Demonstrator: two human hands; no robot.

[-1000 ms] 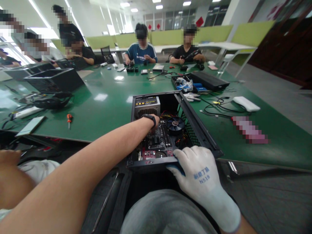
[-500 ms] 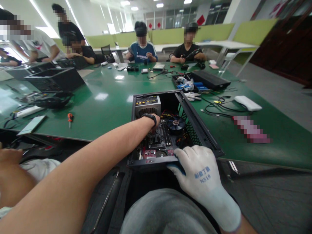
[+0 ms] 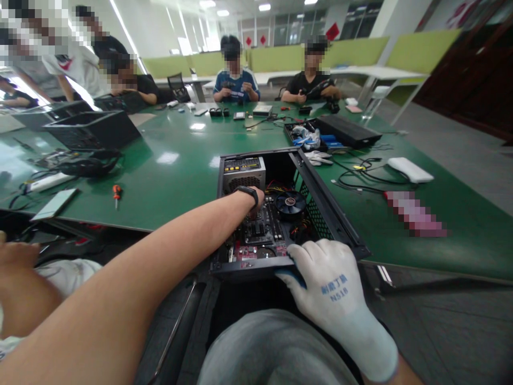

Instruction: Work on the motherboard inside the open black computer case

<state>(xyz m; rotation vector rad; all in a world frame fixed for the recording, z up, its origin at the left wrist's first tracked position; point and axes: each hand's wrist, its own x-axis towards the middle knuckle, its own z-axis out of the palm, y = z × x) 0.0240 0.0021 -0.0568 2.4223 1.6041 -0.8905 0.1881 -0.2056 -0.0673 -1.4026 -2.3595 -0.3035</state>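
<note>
An open black computer case (image 3: 248,266) lies at the table's near edge, partly over my lap. My left hand (image 3: 256,200), bare with a black wristband, reaches down into it beside the power supply (image 3: 242,175); its fingers are hidden, so what they touch does not show. Below the hand is the motherboard (image 3: 253,232), with a black fan (image 3: 290,206) to its right. My right hand (image 3: 328,275), in a white work glove, grips the case's near edge at the right corner, thumb underneath and fingers over the rim.
On the green table (image 3: 172,187), a screwdriver (image 3: 116,195) lies left. Cables (image 3: 360,171), a white box (image 3: 409,170) and a black tray (image 3: 344,131) with gloves are right. Another case (image 3: 94,128) stands back left. Co-workers surround the table; one person's arm (image 3: 24,289) is close left.
Both my hands keep their places at the case. At the back left, a person in a white shirt has straightened up from bending over. The view has shifted slightly.
</note>
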